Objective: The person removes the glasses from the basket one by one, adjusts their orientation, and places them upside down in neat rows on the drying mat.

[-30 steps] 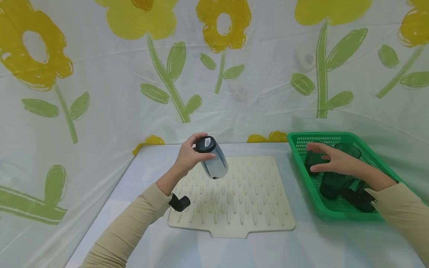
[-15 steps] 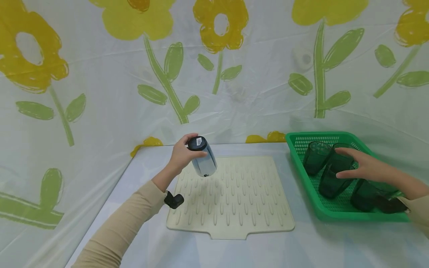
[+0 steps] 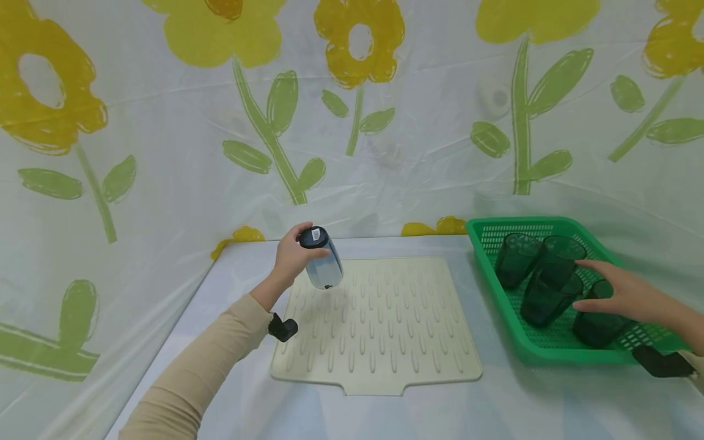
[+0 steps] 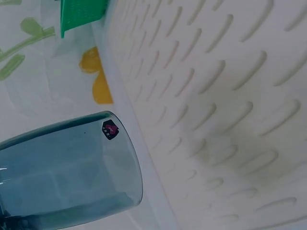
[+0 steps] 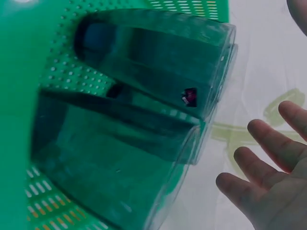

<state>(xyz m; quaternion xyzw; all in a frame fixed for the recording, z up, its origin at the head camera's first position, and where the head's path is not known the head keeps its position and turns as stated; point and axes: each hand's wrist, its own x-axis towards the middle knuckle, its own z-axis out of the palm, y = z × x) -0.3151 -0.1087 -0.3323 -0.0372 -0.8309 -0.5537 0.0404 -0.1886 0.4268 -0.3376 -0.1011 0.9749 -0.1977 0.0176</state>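
Note:
My left hand point(image 3: 290, 255) grips a bluish clear drinking glass point(image 3: 326, 273) around its dark, labelled base. The glass is upside down and tilted above the cream ridged mat point(image 3: 379, 342). In the left wrist view the mouth of this glass point(image 4: 62, 167) shows a small dark sticker near the rim. My right hand point(image 3: 621, 292) hovers with thumb and fingers apart over the right side of the green basket point(image 3: 497, 311). Below it stands a dark-looking glass point(image 3: 596, 324). In the right wrist view the fingers point(image 5: 244, 187) are spread beside the rims of two glasses point(image 5: 158, 62), holding nothing.
More glasses lean in the basket, including one at the back left point(image 3: 516, 263) and one in the middle point(image 3: 547, 302). A white cloth with yellow flowers point(image 3: 360, 49) hangs behind the white table point(image 3: 308, 409).
My left hand has shifted left with the upside-down glass still gripped. My right hand has moved right and lower across the basket, uncovering the glasses at its left.

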